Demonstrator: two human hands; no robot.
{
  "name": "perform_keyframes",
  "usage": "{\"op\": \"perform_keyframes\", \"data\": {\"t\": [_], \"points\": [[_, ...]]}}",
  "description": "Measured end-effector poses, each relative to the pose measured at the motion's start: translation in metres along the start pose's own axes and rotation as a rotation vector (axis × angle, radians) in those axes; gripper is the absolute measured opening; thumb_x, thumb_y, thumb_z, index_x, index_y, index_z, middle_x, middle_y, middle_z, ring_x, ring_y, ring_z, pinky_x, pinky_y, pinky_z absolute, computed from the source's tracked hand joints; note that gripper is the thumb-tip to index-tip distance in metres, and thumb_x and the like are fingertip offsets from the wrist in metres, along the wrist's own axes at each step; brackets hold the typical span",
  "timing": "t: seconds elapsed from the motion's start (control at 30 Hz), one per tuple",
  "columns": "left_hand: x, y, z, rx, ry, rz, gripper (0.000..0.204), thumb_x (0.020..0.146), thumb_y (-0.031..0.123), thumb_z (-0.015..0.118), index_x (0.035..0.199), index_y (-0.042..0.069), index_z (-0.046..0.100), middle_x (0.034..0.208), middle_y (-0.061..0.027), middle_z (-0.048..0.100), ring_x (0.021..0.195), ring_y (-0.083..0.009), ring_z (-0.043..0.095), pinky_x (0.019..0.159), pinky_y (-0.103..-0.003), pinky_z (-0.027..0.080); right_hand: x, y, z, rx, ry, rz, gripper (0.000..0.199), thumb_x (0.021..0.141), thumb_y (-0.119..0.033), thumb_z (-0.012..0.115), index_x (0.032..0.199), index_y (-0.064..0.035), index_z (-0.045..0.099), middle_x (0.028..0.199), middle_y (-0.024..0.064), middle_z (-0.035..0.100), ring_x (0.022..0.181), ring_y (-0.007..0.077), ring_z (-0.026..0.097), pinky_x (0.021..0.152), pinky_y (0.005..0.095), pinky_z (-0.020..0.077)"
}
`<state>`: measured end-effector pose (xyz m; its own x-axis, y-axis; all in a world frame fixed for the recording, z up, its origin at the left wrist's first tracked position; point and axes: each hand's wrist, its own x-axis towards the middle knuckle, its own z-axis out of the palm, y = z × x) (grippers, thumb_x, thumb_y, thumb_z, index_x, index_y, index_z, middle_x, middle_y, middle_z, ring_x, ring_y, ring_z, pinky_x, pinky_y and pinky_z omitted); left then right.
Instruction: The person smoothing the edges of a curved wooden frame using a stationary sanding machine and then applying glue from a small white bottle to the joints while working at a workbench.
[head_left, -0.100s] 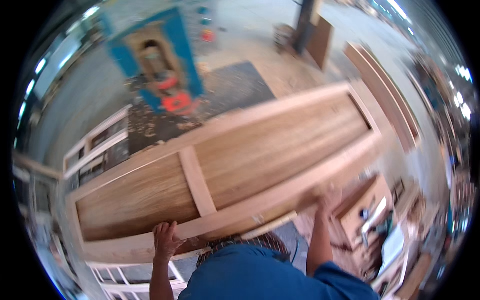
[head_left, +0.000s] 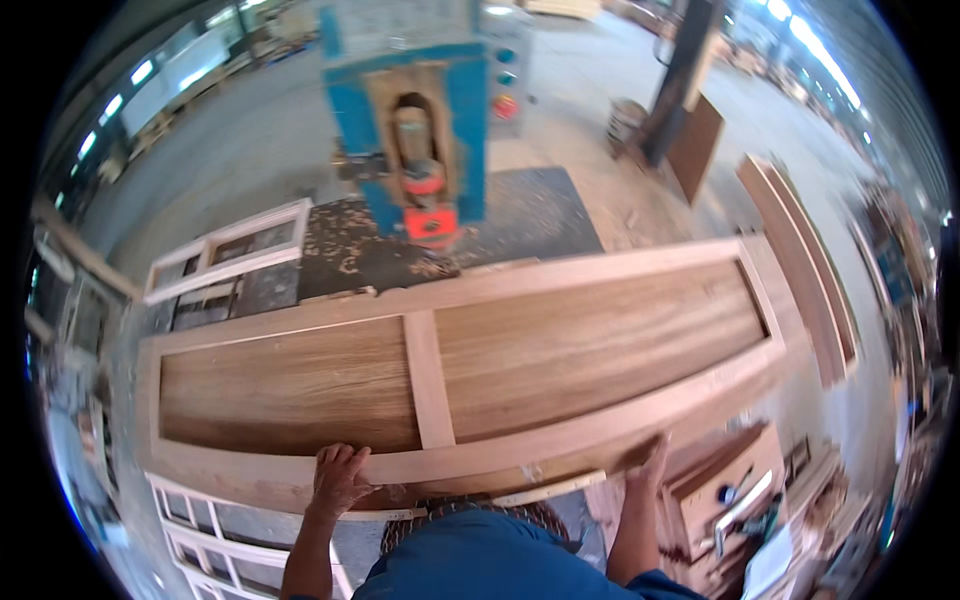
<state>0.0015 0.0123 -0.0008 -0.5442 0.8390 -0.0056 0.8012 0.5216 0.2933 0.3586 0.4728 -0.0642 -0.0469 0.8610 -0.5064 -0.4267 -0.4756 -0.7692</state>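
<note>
**One long door panel, held by its near rail in both hands**

I have one wooden door panel in front of me, lying flat with its face up. Its long axis runs across my view from left to right, the right end sitting a little farther from me than the left. The frame is pale wood; one pale cross rail splits the darker inset into two fields, a shorter one on the left and a longer one on the right. What carries the panel underneath I cannot tell; it hides its own support.

My left hand is on the near long edge, just left of the cross rail, fingers curled over the top of the rail and closed on it. My right hand grips the same near edge farther to the right, wrapped around the rail. Both hands are holding the panel, well apart from each other.

Beyond the far long edge stands one blue machine with a red part at its base, on a dark mat strewn with wood shavings. One glazed window frame lies on the floor past the panel's far left corner, and a second, white-painted one lies below the near left corner. To my right, near the panel's near right end, is a wooden box with a tool inside, blurred. Long boards lean past the right end.
</note>
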Motion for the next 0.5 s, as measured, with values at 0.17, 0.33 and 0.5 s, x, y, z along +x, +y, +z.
{"op": "perform_keyframes", "data": {"t": [0.17,0.33,0.5], "points": [[0.002,-0.032,-0.038,0.133,0.066,0.002,0.074,0.065,0.049,0.080,0.125,0.011,0.061,0.107,-0.0091,0.057,0.111,-0.0302,0.050,0.102,-0.048,0.037,0.024,0.061,0.025,0.237,-0.056,0.076,0.061,0.100,-0.046,0.053,0.144,-0.0043,0.043,0.145,0.0092,0.047,0.132,0.0287,0.044,0.113,0.0430,0.0322],[-0.002,-0.029,-0.039,0.076,0.041,-0.069,0.077,0.064,0.045,0.084,0.130,0.011,0.059,0.116,-0.0125,0.059,0.117,-0.0334,0.051,0.106,-0.049,0.035,0.018,0.042,0.046,-0.102,0.151,0.054,0.062,0.098,-0.042,0.056,0.140,0.0012,0.045,0.141,0.0150,0.049,0.126,0.0293,0.047,0.106,0.0432,0.0393],[0.045,-0.059,-0.051,-0.053,0.291,-0.198,0.061,0.080,0.037,0.076,0.127,0.002,0.057,0.122,-0.0214,0.057,0.117,-0.0408,0.051,0.105,-0.052,0.037,-0.003,-0.029,0.130,-1.386,0.450,-1.089,0.066,0.099,-0.039,0.057,0.138,0.0118,0.042,0.141,0.0275,0.047,0.132,0.0391,0.043,0.111,0.0479,0.0343]]}}
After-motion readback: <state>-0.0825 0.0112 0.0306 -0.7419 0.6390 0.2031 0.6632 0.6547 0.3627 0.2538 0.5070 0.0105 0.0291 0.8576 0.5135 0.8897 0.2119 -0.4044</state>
